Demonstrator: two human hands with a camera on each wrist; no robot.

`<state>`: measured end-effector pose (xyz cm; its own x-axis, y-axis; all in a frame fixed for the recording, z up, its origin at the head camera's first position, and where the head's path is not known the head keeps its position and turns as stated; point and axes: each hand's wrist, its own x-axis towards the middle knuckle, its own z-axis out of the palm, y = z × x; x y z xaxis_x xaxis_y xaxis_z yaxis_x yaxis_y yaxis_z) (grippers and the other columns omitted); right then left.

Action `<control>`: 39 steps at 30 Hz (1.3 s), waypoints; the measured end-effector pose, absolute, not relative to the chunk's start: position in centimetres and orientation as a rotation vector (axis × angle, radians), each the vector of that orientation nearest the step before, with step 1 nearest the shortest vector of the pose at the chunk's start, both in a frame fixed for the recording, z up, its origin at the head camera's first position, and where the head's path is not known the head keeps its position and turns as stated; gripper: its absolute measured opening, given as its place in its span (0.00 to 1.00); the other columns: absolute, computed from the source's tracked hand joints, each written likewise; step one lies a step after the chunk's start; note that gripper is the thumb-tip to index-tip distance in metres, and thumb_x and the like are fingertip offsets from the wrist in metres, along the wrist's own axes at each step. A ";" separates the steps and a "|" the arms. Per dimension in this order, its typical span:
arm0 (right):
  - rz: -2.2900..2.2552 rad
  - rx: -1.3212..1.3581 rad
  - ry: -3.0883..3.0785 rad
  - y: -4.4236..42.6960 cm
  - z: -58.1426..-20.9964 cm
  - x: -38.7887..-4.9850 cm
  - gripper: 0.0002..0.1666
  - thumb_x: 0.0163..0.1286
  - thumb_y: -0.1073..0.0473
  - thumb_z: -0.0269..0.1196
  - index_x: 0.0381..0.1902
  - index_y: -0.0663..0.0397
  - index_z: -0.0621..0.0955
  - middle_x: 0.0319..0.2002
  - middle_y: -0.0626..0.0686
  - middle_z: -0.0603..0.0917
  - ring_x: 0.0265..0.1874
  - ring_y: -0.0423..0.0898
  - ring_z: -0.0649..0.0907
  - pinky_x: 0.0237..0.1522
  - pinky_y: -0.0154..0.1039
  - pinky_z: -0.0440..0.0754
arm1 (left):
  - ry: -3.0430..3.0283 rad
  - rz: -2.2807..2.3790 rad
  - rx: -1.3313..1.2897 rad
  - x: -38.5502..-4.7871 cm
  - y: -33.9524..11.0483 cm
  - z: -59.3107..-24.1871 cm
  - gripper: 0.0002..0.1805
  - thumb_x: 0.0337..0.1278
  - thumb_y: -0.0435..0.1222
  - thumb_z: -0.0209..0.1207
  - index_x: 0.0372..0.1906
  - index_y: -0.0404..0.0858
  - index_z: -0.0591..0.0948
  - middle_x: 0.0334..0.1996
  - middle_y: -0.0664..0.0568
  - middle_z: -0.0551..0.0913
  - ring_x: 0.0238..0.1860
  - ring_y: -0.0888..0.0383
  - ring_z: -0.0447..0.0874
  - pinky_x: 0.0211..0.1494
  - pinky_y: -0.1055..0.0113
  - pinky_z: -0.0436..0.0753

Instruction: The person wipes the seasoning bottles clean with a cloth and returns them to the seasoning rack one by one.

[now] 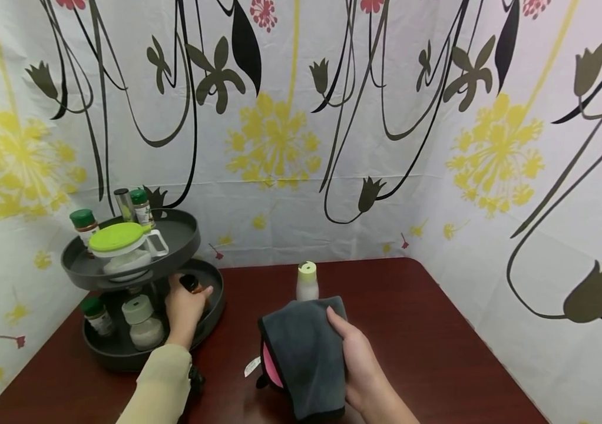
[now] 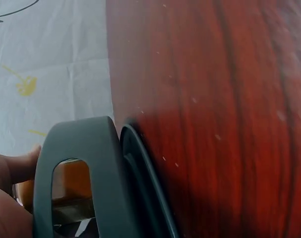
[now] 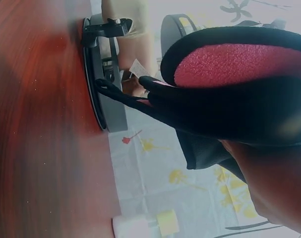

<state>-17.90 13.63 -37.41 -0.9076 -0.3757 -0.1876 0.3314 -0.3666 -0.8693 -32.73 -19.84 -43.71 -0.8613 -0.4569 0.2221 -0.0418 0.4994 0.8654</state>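
Note:
My left hand (image 1: pixel 184 307) reaches into the lower tier of a dark grey two-tier turntable (image 1: pixel 215 306) and grips a small jar with a dark cap (image 1: pixel 191 283). Through a slot in the tier's wall, the left wrist view shows the orange-brown jar (image 2: pixel 73 179) beside the thumb and fingers. My right hand (image 1: pixel 358 362) holds a folded cloth (image 1: pixel 306 350), grey on one side and pink on the other, above the table. The thumb lies on the cloth's grey face; the other fingers are hidden behind it.
Behind the cloth stands a white shaker with a pale yellow lid (image 1: pixel 307 281). The upper tier carries a green-lidded container (image 1: pixel 118 237) and several spice bottles. A green-capped jar (image 1: pixel 98 318) and a white-lidded jar (image 1: pixel 144 324) stand on the lower tier. A patterned curtain borders the table (image 1: pixel 412 330).

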 end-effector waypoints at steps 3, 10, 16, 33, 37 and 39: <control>-2.284 -0.058 1.450 13.6 -37.5 -17.9 0.45 0.80 0.28 0.54 0.80 0.49 0.61 0.58 0.44 0.79 0.50 0.40 0.85 0.57 0.40 0.83 | -2.377 -1.282 0.425 -32.5 -20.2 -43.7 0.45 0.65 0.39 0.72 0.79 0.34 0.61 0.63 0.26 0.79 0.64 0.24 0.77 0.67 0.30 0.75; -2.282 -0.041 1.440 13.7 -38.0 -17.9 0.46 0.79 0.27 0.54 0.81 0.47 0.58 0.59 0.43 0.78 0.51 0.39 0.84 0.58 0.39 0.82 | -2.411 -1.059 0.381 -31.7 -18.8 -42.7 0.36 0.69 0.40 0.67 0.75 0.32 0.66 0.64 0.25 0.77 0.67 0.25 0.72 0.71 0.32 0.70; -2.320 0.027 1.426 14.4 -38.4 -17.7 0.42 0.79 0.28 0.55 0.76 0.45 0.62 0.54 0.42 0.79 0.48 0.39 0.84 0.58 0.39 0.82 | -2.322 -0.886 0.079 -31.1 -12.5 -40.2 0.23 0.67 0.35 0.66 0.64 0.36 0.77 0.66 0.31 0.74 0.72 0.30 0.66 0.71 0.36 0.72; -2.397 0.120 1.529 16.3 -39.0 -17.3 0.52 0.82 0.29 0.52 0.87 0.46 0.44 0.80 0.51 0.52 0.54 0.38 0.81 0.63 0.40 0.81 | -2.700 -1.616 -0.125 -37.4 -1.0 -46.1 0.49 0.66 0.46 0.72 0.82 0.35 0.59 0.73 0.32 0.75 0.72 0.34 0.76 0.72 0.36 0.77; -2.407 0.158 1.553 16.6 -39.0 -17.4 0.52 0.79 0.28 0.54 0.86 0.46 0.49 0.75 0.49 0.60 0.53 0.38 0.82 0.61 0.38 0.82 | -2.694 -1.594 -0.158 -37.9 -0.6 -46.9 0.44 0.69 0.46 0.70 0.81 0.37 0.63 0.71 0.34 0.77 0.71 0.36 0.78 0.71 0.37 0.77; -2.419 0.161 1.553 16.7 -38.9 -17.4 0.52 0.78 0.28 0.56 0.85 0.46 0.51 0.72 0.47 0.64 0.53 0.38 0.82 0.60 0.37 0.82 | -2.680 -1.596 -0.177 -38.0 -0.3 -46.8 0.43 0.69 0.46 0.69 0.81 0.36 0.64 0.70 0.34 0.77 0.70 0.35 0.78 0.71 0.36 0.77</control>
